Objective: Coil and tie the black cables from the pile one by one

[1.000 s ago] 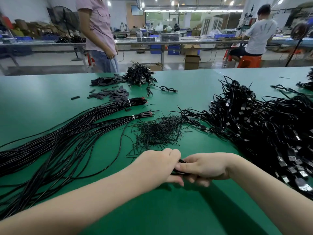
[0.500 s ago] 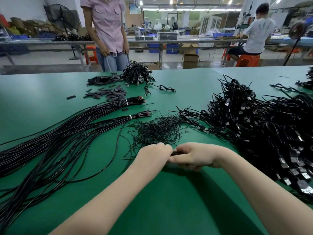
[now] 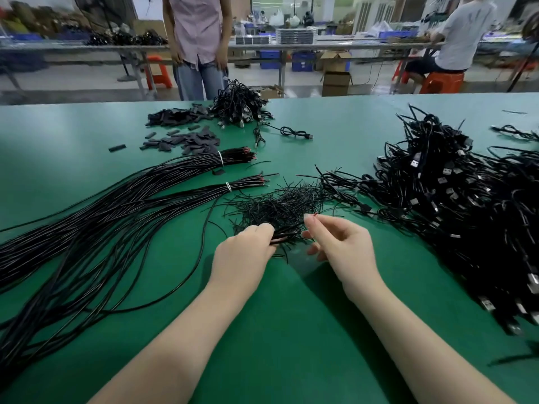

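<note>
Fingers of the left hand [image 3: 243, 247] are curled round a small black coiled cable [image 3: 282, 239], lying roughly left-right, while a thin red-tipped cable end [image 3: 314, 215] is pinched by the right hand [image 3: 339, 244].

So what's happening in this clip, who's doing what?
A person at a green table is bundling black cables. The left hand grips a coiled cable, while the right hand pinches a thin twist tie from the loose tie pile. Uncoiled cables lie left; finished coils are heaped right. The tie is not yet on.

green table [image 3: 320, 330], orange stools [image 3: 440, 82], workbenches [image 3: 350, 45]
</note>
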`<state>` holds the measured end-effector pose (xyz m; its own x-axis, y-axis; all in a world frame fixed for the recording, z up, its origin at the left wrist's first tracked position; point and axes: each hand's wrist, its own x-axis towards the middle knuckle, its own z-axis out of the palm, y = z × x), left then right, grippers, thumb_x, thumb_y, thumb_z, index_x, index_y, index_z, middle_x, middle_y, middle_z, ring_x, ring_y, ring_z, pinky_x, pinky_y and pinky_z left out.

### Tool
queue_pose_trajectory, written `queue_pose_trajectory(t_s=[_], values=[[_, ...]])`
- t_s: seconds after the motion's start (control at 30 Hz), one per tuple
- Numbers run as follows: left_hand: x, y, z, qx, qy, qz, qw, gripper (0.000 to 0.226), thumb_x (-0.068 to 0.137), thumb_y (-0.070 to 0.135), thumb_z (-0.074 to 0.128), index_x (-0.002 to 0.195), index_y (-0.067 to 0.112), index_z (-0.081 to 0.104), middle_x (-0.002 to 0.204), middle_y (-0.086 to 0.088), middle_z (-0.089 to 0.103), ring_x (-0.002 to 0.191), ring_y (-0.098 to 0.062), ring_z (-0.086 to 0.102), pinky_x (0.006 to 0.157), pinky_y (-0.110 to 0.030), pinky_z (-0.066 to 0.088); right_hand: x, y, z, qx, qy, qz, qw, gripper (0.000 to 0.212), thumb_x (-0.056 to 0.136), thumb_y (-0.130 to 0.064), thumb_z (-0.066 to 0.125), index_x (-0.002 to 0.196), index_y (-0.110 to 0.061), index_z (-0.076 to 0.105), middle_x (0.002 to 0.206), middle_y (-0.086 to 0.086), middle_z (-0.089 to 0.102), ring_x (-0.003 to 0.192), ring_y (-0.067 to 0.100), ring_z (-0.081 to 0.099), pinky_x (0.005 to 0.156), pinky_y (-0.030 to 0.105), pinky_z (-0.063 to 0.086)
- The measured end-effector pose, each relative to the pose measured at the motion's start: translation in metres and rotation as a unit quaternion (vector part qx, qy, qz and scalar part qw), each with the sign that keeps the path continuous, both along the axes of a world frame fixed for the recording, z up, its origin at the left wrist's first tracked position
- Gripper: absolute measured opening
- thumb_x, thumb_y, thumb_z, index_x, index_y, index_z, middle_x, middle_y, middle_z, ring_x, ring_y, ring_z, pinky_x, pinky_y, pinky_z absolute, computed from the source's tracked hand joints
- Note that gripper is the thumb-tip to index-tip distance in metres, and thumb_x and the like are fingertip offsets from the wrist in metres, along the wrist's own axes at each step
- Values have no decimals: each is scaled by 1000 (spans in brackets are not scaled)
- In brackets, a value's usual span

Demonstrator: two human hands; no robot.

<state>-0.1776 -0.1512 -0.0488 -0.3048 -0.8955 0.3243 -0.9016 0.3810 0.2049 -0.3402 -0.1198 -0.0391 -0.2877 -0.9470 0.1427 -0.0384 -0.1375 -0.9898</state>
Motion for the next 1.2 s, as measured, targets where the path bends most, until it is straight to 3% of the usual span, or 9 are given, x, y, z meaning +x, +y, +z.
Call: queue_pose_trajectory(t_s=[0.13,0.23,0.43,0.63,0.8,0.93,1.07,1.13,1.2], values=[[-4,0,-2,6,-10,-14,1000,18,99,37,48,110,22,49,99,4,61,88,-26,62,64,-34,44,6,1,-9,-31,26,-38,998,12,83,-30,75,72,-31,76,57,-9,63,53,7,53,54,19,47],[-8,1,-2,2,-5,-25,1000,22,98,42,46,105,22,48,92,4,61,82,-26,62,58,-32,38,6,0,-12,-37,8,-59,998,13,86,-25,72,74,-22,72,64,-8,66,64,11,60,66,26,51],[-12,5,-2,14,3,-33,999,26,98,46,45,95,20,45,85,4,60,78,-27,60,58,-31,35,10,3,-13,-52,0,-68,996,16,95,-17,60,79,-15,61,66,-9,61,66,10,58,68,32,54],[-12,5,-2,25,1,-25,999,27,98,47,44,89,22,42,82,5,57,78,-27,60,57,-31,35,9,3,-12,-41,-25,-22,999,7,94,-21,62,89,-15,64,75,-5,68,70,9,63,66,25,54],[-8,8,-2,29,18,-25,999,23,95,43,44,88,22,41,84,2,62,79,-28,61,57,-31,32,11,3,-14,-46,98,41,993,6,85,-22,72,81,-23,67,73,-3,68,63,8,57,61,23,48],[-9,11,0,40,65,-119,990,30,90,47,45,80,21,34,69,8,48,64,-25,54,53,-31,28,6,3,-14,-57,68,9,996,15,88,-17,69,74,-21,64,65,-7,64,60,8,57,60,20,48],[-5,7,-2,34,41,-142,988,24,102,39,34,93,18,40,75,10,43,69,-25,56,56,-34,32,5,1,-11,-44,42,9,998,8,91,-19,65,83,-16,66,63,-10,63,58,7,56,58,17,46],[-1,4,-2,15,128,-107,986,23,103,36,35,96,18,46,73,10,47,63,-19,54,52,-32,32,7,-4,-6,-28,-13,18,999,12,96,-25,56,99,-20,67,74,-8,66,60,8,57,56,18,47],[3,2,-2,2,273,-60,960,24,103,35,37,91,19,51,64,10,46,53,-9,44,49,-29,27,3,-17,-2,-11,117,-21,993,19,97,-31,55,109,-24,67,86,-5,67,62,3,55,60,14,45]])
